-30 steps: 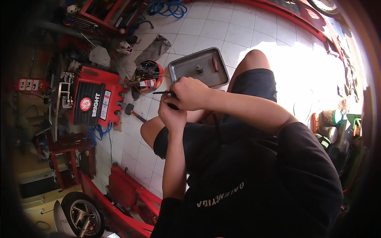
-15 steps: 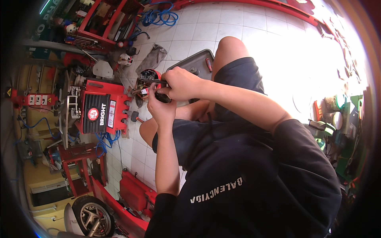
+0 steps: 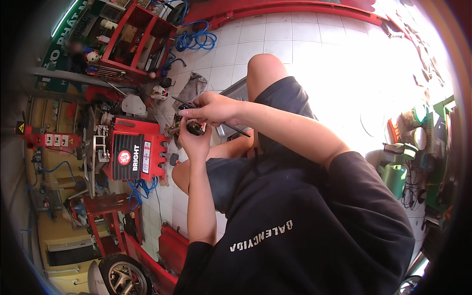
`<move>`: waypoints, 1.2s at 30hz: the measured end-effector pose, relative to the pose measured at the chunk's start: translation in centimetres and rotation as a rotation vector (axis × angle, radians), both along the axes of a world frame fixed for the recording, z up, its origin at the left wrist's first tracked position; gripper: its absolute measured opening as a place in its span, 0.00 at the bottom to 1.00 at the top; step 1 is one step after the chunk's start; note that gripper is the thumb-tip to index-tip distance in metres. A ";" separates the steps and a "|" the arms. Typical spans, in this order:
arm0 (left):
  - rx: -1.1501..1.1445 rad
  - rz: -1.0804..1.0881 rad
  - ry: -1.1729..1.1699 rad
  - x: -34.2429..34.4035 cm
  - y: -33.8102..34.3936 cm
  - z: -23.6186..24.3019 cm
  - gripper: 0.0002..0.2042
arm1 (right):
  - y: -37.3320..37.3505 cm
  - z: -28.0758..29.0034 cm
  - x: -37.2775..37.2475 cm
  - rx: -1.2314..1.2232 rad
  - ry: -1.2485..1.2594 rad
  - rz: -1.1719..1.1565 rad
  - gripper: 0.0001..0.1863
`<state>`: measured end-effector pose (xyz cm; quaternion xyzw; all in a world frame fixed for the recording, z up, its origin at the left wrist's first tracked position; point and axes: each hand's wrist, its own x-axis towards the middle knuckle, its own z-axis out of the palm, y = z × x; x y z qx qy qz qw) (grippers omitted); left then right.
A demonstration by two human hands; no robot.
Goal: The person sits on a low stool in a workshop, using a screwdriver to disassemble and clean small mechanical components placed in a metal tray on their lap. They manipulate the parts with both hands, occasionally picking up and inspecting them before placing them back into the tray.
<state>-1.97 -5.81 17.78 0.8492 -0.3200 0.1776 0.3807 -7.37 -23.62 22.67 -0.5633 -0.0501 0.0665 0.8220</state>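
My left hand comes up from below and is closed around a small dark rounded part, seemingly metal. Its kind is too small to make out. Just above it, my right hand grips a thin black rod. The rod slants from upper left to lower right through the right fist, and its exact kind does not show. My right thumb and fingertips reach over the left fingers, close to the part. Behind both hands, a container of small parts on the floor is mostly hidden.
A grey tray lies beyond the hands, partly behind my knee. A dirty rag is left of it. On the left stands a red and black machine, with a mallet head beside it. A blue hose coils on the tiled floor.
The rod has swung from roughly level to a slant, and its lower end now shows below my right hand. My right hand has shifted slightly left and down. The whole view has shifted a little.
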 end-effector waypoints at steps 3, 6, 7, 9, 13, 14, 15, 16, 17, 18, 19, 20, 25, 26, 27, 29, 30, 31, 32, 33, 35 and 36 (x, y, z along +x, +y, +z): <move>-0.009 -0.030 0.085 0.2 -0.5 0.3 0.29 | -0.6 0.4 0.0 0.094 0.053 -0.027 0.23; -0.007 -0.033 0.118 1.1 -0.6 0.6 0.31 | -0.8 2.0 -1.0 0.211 0.093 -0.108 0.20; -0.002 -0.028 0.131 1.0 -0.3 0.7 0.31 | -0.9 1.9 -0.8 0.289 0.080 -0.069 0.19; -0.012 -0.050 0.163 0.0 -2.1 1.7 0.31 | -2.6 1.0 -0.4 0.422 0.056 -0.021 0.19; -0.007 -0.010 0.086 -0.3 -1.4 2.4 0.31 | -2.1 0.7 0.9 0.589 0.095 -0.054 0.20; 0.002 0.014 0.110 -0.3 -1.0 2.7 0.32 | -1.9 1.2 1.2 0.582 0.134 -0.083 0.21; -0.010 0.031 0.110 -0.4 -0.6 3.0 0.32 | -1.7 1.5 1.7 0.593 0.149 -0.088 0.20; -0.021 0.049 0.109 -0.5 -0.2 3.4 0.32 | -1.4 1.8 2.2 0.604 0.164 -0.094 0.20; -0.033 0.070 0.110 -0.5 0.4 3.6 0.32 | -1.0 2.3 2.6 0.615 0.181 -0.096 0.20; -0.023 0.104 0.059 -0.5 1.1 3.6 0.31 | -0.7 2.8 3.0 0.615 0.187 -0.088 0.20; -0.039 0.124 0.060 -0.5 1.6 3.8 0.31 | -0.4 3.3 3.4 0.616 0.195 -0.081 0.20; -0.050 0.142 0.060 -0.8 1.9 4.6 0.31 | -0.1 3.9 3.7 0.623 0.202 -0.075 0.20; -0.102 0.155 0.131 0.9 5.0 5.1 0.31 | 2.3 6.1 6.1 0.656 0.172 0.037 0.22; -0.121 0.141 0.090 1.2 5.2 5.2 0.31 | 2.8 6.7 6.1 0.667 0.174 0.043 0.23; -0.119 0.132 0.078 1.5 5.2 4.9 0.30 | 3.1 6.6 6.1 0.656 0.169 0.040 0.22; -0.112 0.112 0.061 2.6 4.8 4.5 0.30 | 2.9 6.4 6.9 0.636 0.165 0.032 0.22; -0.111 0.101 0.066 2.9 5.0 4.3 0.29 | 3.2 6.3 7.0 0.622 0.174 0.028 0.21; -0.111 0.087 0.070 3.4 5.1 4.2 0.28 | 3.2 6.3 7.2 0.606 0.181 0.023 0.21; -0.115 0.070 0.081 3.5 5.0 3.7 0.28 | 3.3 6.0 7.3 0.588 0.194 0.014 0.20; -0.129 0.079 0.145 3.4 4.5 3.9 0.28 | 3.1 5.6 7.4 0.613 0.223 0.014 0.20; -0.145 0.116 0.261 3.1 4.6 4.9 0.28 | 3.6 5.2 8.0 0.677 0.275 0.033 0.20; -0.104 0.115 0.228 3.4 4.6 5.0 0.27 | 3.9 5.2 8.0 0.654 0.274 -0.024 0.20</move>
